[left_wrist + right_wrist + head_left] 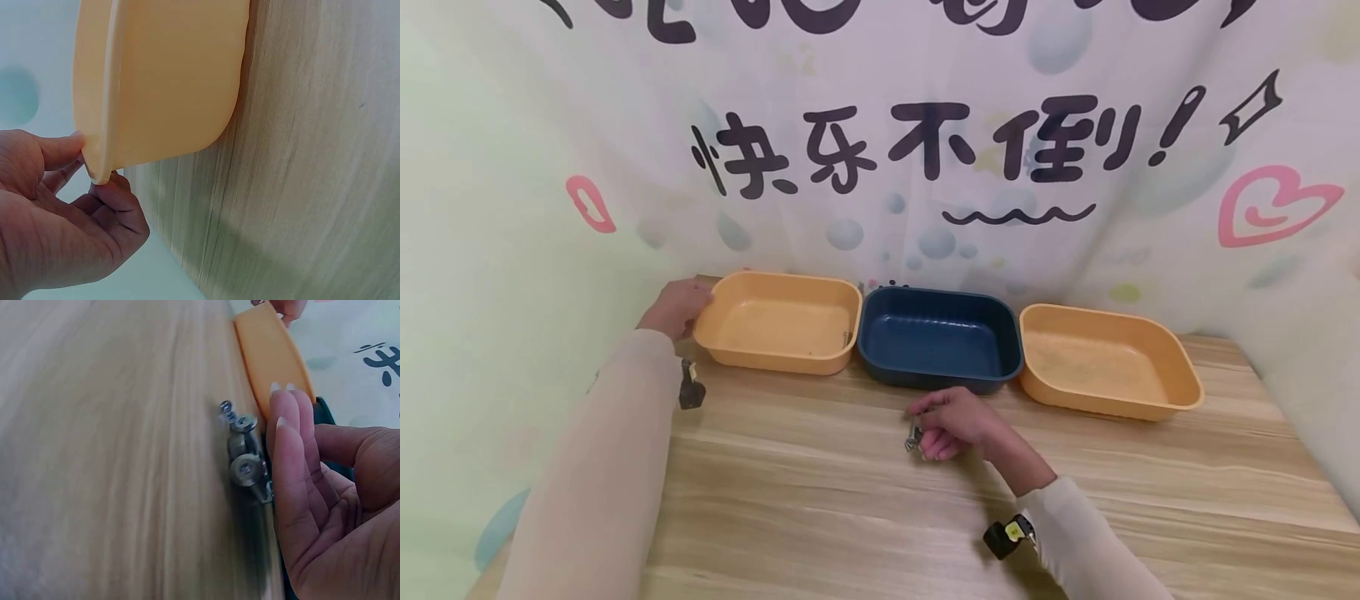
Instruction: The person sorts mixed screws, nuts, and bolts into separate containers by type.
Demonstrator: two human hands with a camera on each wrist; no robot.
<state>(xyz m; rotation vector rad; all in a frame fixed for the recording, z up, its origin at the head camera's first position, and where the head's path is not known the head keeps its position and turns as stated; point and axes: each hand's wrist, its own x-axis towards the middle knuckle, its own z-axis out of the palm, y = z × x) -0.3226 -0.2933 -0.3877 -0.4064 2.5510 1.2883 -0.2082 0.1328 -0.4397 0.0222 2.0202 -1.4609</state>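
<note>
With the clock centred on the right hand (958, 423) in the head view, the table (775, 500) gives broad room at 7 o'clock, between the two sleeves. The right wrist view shows that hand's fingers nearly straight and together. Just beside them at 9 sit metal parts (247, 469); whether they touch I cannot tell.

At 12 the near edge of the blue tray (940, 333) stands close, so room is tight. The right tray (1097, 402) is at 2, the left tray (778, 363) at 10, rims about meeting in a row. Farther at 10, the left hand (676, 308) has thumb and curled fingers clamped on the left tray's rim. Cloth (1030, 250) rises close behind.
</note>
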